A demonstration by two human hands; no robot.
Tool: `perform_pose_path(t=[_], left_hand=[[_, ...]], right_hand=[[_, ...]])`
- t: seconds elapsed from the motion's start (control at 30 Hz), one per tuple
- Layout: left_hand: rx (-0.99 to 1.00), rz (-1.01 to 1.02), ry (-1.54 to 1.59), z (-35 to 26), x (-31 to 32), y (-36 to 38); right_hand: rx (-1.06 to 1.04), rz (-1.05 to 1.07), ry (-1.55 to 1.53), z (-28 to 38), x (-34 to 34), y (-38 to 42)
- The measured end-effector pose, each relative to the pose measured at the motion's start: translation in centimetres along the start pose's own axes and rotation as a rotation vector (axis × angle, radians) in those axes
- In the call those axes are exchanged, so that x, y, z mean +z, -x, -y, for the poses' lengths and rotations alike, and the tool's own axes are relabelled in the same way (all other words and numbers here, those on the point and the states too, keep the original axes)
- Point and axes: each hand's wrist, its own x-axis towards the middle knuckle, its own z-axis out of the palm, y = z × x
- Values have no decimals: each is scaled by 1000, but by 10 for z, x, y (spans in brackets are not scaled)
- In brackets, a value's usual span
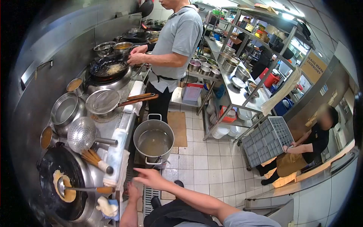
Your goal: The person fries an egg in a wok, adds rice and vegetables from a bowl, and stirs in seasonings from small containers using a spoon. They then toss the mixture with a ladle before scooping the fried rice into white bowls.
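My right hand (pixel 152 179) reaches across my body with fingers stretched out and nothing visible in it. Beside the stove's front edge is my left hand (pixel 133 192), its fingers loosely apart and nothing visible in them. To their left, a ladle (pixel 81 188) lies across a black wok (pixel 45 178), its bowl resting on a flat yellow-brown food (pixel 70 194), possibly egg. A crumpled whitish cloth (pixel 107 207) lies on a blue cloth near the ladle's handle. A bamboo wok brush (pixel 96 160) and a perforated skimmer (pixel 81 133) lie further along the stove.
A large metal pot (pixel 154 142) stands beside the stove, close beyond my hands. A co-worker in a grey shirt (pixel 181 38) stands at a farther wok (pixel 107 68). Another person on the right holds a grey crate (pixel 266 140). A steel table (pixel 236 89) carries several pots.
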Motion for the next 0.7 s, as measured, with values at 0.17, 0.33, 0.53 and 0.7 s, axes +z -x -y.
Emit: perform_pose_path(t=[0.17, 0.33, 0.53, 0.7], left_hand=[[-223, 57, 132, -27, 24, -70], [-420, 144, 217, -46, 39, -118], [-467, -358, -124, -48, 80, -97], [-755, -118, 19, -36, 89, -82]], right_hand=[[671, -99, 356, -193, -123, 153], [974, 621, 763, -290, -246, 353], [1752, 285, 369, -285, -326, 359], [1381, 31, 129, -322, -347, 279]])
